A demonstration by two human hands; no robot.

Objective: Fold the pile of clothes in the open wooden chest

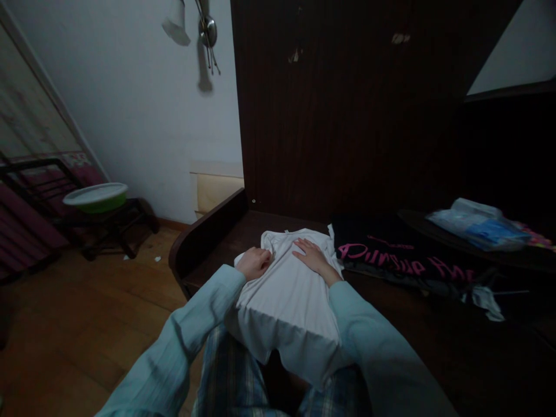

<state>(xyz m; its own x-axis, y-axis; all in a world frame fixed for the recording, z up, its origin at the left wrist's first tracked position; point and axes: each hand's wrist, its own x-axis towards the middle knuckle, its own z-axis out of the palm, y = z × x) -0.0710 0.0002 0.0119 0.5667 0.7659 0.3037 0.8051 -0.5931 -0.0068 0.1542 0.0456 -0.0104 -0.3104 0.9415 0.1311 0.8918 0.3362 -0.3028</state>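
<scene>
A white garment (286, 295) lies spread over the front of the dark wooden surface (273, 221), its lower part hanging past the edge toward my lap. My left hand (253, 263) is closed at the garment's left side, with its fingers curled on a gathered fold of the cloth. Flat on the upper right of the cloth rests my right hand (313, 258), fingers stretched out. Wrinkles run through the fabric between the two hands.
Right of the garment lies a black cloth with pink lettering (391, 259). A plastic package (482, 225) sits farther right. At left, a chair (113, 226) bears a green basin (99, 198). A raised wooden side (208, 231) borders the surface; a wall lamp (207, 32) hangs above.
</scene>
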